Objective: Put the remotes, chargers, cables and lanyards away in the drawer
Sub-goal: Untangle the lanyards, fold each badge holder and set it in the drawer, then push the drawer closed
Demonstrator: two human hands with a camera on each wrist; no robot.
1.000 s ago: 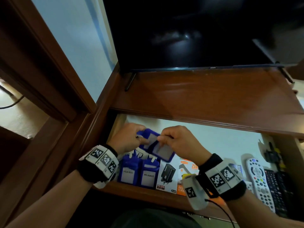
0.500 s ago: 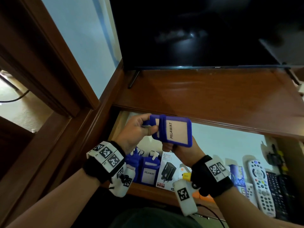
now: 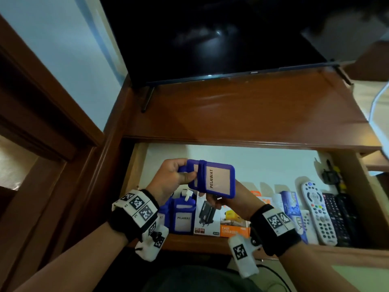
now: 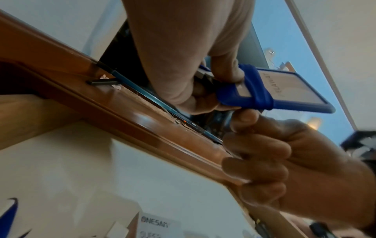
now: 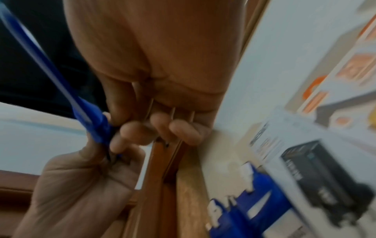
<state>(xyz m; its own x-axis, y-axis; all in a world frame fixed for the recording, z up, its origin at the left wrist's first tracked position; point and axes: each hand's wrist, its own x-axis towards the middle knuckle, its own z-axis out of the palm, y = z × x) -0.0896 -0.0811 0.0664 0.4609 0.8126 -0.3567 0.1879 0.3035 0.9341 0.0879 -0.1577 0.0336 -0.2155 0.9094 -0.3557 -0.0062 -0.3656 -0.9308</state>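
At the middle of the head view, both hands hold a blue badge holder (image 3: 216, 179) with its lanyard wrapped round it, up above the open drawer (image 3: 231, 243). The left hand (image 3: 170, 180) grips its left end with curled fingers. The right hand (image 3: 227, 199) holds it from below. Lower in the frame, inside the drawer, more blue badge holders (image 3: 182, 216) stand at the left. Next to them are a white charger box (image 3: 207, 218) and an orange charger box (image 3: 234, 225). A white remote (image 3: 317, 213) and a black remote (image 3: 336, 220) lie at the right.

Up high in the left wrist view, the badge holder (image 4: 284, 91) sticks out to the right, and the right hand (image 4: 270, 161) is below it with curled fingers.

On the left of the blurry right wrist view, fingers pinch the blue lanyard (image 5: 95, 127). The charger box (image 5: 317, 177) is at the lower right.
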